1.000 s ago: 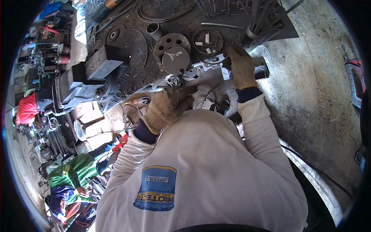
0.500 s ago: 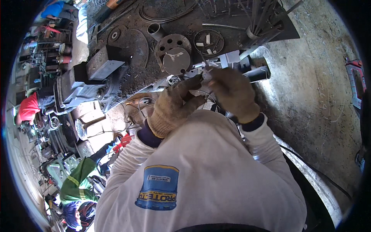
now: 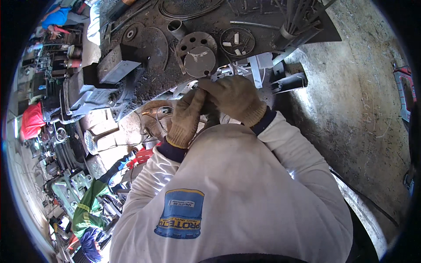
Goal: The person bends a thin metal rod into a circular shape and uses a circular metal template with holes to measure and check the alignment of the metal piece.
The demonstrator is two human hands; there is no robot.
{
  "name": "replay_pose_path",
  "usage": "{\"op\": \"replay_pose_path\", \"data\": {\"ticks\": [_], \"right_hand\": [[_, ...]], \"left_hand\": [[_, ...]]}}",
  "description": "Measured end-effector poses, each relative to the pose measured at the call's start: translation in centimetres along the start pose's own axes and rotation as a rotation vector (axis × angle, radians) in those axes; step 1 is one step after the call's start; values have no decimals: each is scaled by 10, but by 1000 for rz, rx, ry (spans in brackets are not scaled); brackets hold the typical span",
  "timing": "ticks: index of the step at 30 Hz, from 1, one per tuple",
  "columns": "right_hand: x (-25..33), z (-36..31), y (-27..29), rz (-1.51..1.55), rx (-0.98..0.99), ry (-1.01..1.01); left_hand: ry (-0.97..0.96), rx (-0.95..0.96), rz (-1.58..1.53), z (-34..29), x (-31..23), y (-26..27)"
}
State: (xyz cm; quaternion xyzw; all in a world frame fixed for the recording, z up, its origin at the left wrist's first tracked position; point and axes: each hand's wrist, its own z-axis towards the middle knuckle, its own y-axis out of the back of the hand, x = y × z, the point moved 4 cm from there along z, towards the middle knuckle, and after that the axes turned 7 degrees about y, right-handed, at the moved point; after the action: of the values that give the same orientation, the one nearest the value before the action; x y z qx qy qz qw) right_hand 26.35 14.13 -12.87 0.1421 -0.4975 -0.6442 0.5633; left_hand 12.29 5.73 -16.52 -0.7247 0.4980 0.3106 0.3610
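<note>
Both my hands wear brown work gloves and meet just in front of the bench's near edge. My left hand [image 3: 187, 115] is closed, fingers pointing up and pressed together. Bent over its fingertips, my right hand [image 3: 234, 98] has its thumb and fingers closed at the same spot. Whatever is pinched between them is hidden by the gloves. Right beyond the hands lies a flat round metal disc [image 3: 199, 63], overlapping a round plate with holes [image 3: 206, 40]. A short pipe piece [image 3: 176, 30] stands behind these.
A vise [image 3: 90, 101] sits at the bench's left edge beside a metal box section [image 3: 116, 65]. A thin ring [image 3: 251, 44] surrounds several white pieces. Metal rods [image 3: 302, 22] stand in a holder at the far right. People work at left, one in green [image 3: 85, 210].
My right hand has moved left and down, meeting my left hand's fingertips. My left hand has closed and turned more upright. The person in green at left has shifted a little.
</note>
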Motion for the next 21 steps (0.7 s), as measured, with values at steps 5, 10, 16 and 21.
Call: {"op": "replay_pose_path", "data": {"ticks": [5,10,16,21], "right_hand": [[6,4,-5,51,-67,-13],[11,-6,13,92,-112,-29],[-26,-59,-4,473,-386,-836],[-26,-50,-36,1401,-98,-1156]], "left_hand": [[-69,-72,155,3,-12,6],[-144,-97,64,9,-5,12],[-49,-80,-126,11,-9,10],[-102,-118,23,22,-27,21]]}}
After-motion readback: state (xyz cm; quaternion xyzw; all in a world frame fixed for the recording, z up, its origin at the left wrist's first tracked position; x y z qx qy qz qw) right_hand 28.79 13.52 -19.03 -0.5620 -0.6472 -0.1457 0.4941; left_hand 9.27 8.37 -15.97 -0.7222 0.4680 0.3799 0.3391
